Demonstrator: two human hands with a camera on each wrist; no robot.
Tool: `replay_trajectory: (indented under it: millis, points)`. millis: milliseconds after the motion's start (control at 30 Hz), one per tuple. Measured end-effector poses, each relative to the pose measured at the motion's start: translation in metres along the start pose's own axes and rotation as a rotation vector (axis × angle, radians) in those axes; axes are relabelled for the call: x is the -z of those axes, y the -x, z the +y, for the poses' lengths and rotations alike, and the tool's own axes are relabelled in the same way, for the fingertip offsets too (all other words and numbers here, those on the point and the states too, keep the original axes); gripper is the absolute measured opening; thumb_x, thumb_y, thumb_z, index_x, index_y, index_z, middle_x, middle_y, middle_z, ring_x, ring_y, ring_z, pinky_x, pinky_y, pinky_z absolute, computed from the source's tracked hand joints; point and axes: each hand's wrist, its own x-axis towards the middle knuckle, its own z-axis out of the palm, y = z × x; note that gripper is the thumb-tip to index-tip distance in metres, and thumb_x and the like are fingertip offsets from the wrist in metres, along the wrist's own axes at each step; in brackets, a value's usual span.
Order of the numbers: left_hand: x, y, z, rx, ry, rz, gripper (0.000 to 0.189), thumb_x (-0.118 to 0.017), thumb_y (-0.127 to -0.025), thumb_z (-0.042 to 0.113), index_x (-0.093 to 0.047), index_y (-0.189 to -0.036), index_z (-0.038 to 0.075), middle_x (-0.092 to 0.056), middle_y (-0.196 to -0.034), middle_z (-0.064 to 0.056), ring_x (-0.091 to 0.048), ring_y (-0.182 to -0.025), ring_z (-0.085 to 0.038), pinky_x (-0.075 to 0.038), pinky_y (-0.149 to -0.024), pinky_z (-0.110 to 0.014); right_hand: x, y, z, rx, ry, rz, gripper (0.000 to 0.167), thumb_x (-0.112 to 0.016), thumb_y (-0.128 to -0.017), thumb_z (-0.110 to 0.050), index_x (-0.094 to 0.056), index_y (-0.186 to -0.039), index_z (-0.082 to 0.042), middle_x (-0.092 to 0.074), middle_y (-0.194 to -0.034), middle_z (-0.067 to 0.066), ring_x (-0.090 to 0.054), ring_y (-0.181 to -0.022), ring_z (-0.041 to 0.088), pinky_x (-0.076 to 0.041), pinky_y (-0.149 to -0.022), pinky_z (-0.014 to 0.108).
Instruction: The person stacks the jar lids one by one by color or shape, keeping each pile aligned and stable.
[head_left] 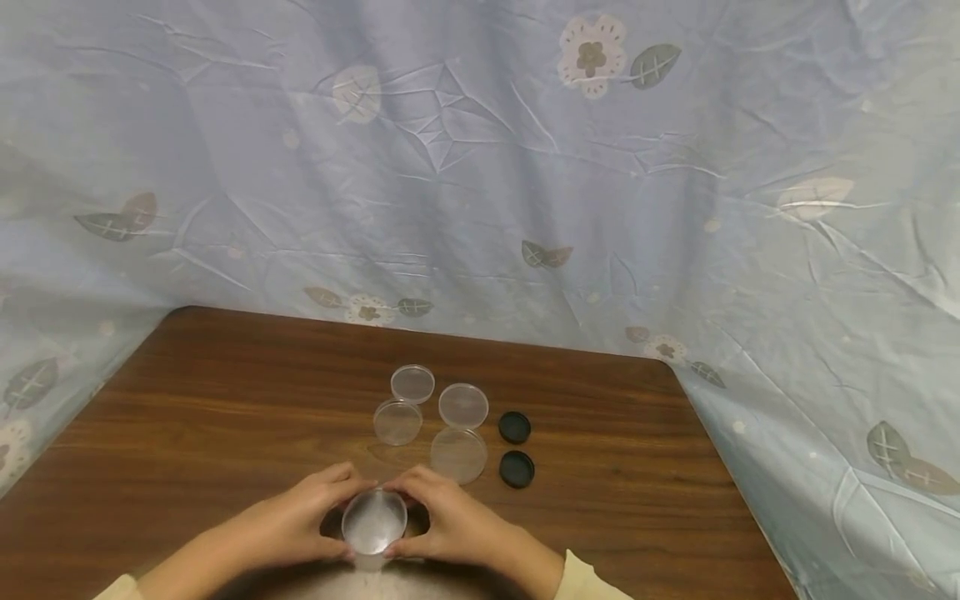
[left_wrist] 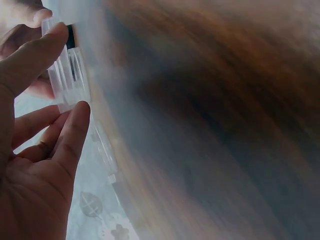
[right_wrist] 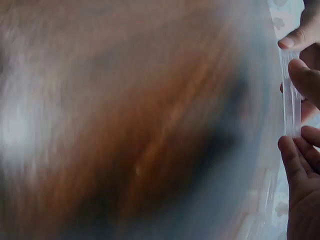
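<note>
Near the front edge of the table, both hands hold a clear round petri dish (head_left: 374,522) by its rim. My left hand (head_left: 313,510) grips its left side, thumb near me and fingers at the far edge. Opposite it, my right hand (head_left: 444,518) pinches the right side the same way. Seen edge-on in the left wrist view, the petri dish (left_wrist: 61,75) shows thin layered walls between thumb and fingers. The right wrist view shows the petri dish (right_wrist: 292,95) as a narrow clear band at the right edge, fingertips at its rim.
Beyond the hands lie several clear round dishes, among them a near one (head_left: 459,456) and a far one (head_left: 412,384). Two small black round dishes, one farther (head_left: 514,427) and one nearer (head_left: 517,469), lie to their right. A patterned cloth (head_left: 480,167) hangs around the wooden table (head_left: 240,400).
</note>
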Motion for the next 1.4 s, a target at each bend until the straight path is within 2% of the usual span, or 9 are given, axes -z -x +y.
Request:
replay_trajectory:
  millis: [233, 500, 733, 1100, 1400]
  points:
    - [0.002, 0.012, -0.008, 0.076, -0.016, -0.057, 0.074, -0.09, -0.079, 0.038, -0.064, -0.135, -0.002, -0.061, -0.118, 0.0, -0.059, -0.099, -0.003, -0.059, -0.082, -0.023, -0.013, -0.01, -0.004, -0.026, 0.041, -0.014, 0.067, -0.084, -0.089, -0.037, -0.058, -0.143, -0.008, -0.063, -0.132, 0.003, -0.062, -0.116, 0.004, -0.051, -0.096, 0.009]
    - [-0.001, 0.024, -0.021, 0.046, -0.017, -0.02, 0.072, -0.093, -0.075, 0.03, -0.065, -0.133, -0.003, -0.058, -0.107, 0.005, -0.048, -0.09, 0.006, -0.052, -0.071, -0.019, -0.027, -0.02, -0.007, -0.039, 0.057, -0.021, 0.066, -0.083, -0.09, -0.04, -0.058, -0.143, -0.008, -0.063, -0.132, 0.002, -0.061, -0.116, 0.002, -0.049, -0.097, 0.009]
    - [-0.003, 0.024, -0.024, 0.065, -0.036, -0.012, 0.074, -0.092, -0.076, 0.033, -0.065, -0.134, -0.003, -0.056, -0.11, 0.007, -0.049, -0.096, 0.004, -0.055, -0.078, -0.021, -0.029, -0.021, -0.007, -0.067, 0.137, -0.008, 0.066, -0.082, -0.09, -0.044, -0.059, -0.143, -0.01, -0.063, -0.13, -0.001, -0.055, -0.116, 0.002, -0.049, -0.097, 0.011]
    - [-0.002, 0.022, -0.023, 0.096, -0.034, -0.026, 0.074, -0.093, -0.075, 0.033, -0.065, -0.134, -0.001, -0.055, -0.112, 0.008, -0.049, -0.098, 0.002, -0.055, -0.081, -0.023, -0.031, -0.02, -0.005, -0.086, 0.126, -0.007, 0.067, -0.082, -0.09, -0.045, -0.058, -0.142, -0.011, -0.065, -0.131, -0.001, -0.054, -0.116, 0.003, -0.048, -0.097, 0.011]
    - [-0.003, 0.024, -0.023, 0.086, -0.063, 0.002, 0.074, -0.091, -0.077, 0.036, -0.064, -0.135, -0.001, -0.057, -0.118, 0.005, -0.053, -0.106, -0.002, -0.058, -0.087, -0.028, -0.032, -0.019, -0.003, -0.092, 0.111, 0.009, 0.067, -0.081, -0.091, -0.045, -0.057, -0.142, -0.01, -0.064, -0.132, -0.001, -0.053, -0.116, 0.002, -0.049, -0.098, 0.013]
